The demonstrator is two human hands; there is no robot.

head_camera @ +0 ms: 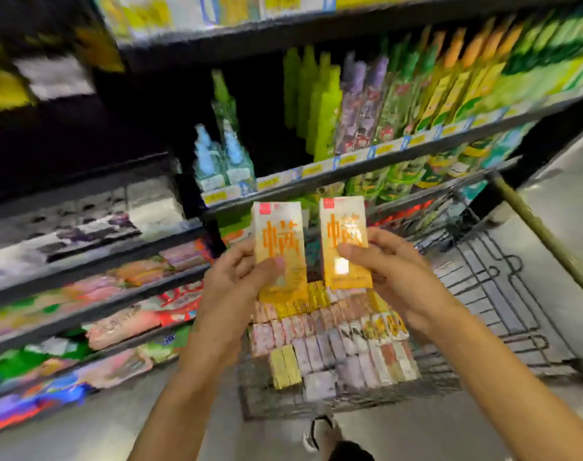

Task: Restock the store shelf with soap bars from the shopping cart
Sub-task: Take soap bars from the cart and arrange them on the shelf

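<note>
The person stands over the shopping cart [483, 294] with both arms stretched forward; each hand holds up one yellow-orange soap box, the two boxes upright and side by side with a narrow gap between them, printed faces toward the camera. The left hand [237, 277] has its grip closed round the lower part of the left soap box [278, 247], thumb laid across the front and fingers curled behind; the right hand [393, 267] holds the right soap box [343, 241] the same way, thumb pressed on the front face near a bright glare spot, fingers wrapped round the right edge. Both boxes hang above the cart, in front of the store shelf [350, 168] and not touching it.

Below the hands the wire basket carries packed rows of soap bars [333, 341] standing on edge (yellow ones at the back, pinkish and pale ones nearer); one yellow pack [285, 366] sits at the near left corner. The cart's handle bar [543, 234] runs off to the right.

The shelf's upper tiers carry tall bottles [320, 104] in green, purple and orange, with clear blue-topped ones to their left; price tags line the shelf edges. The lower tiers at left hold flat packets, probably more soap, though the blur is too heavy to be sure; a shoe [320, 430] shows on the floor.
</note>
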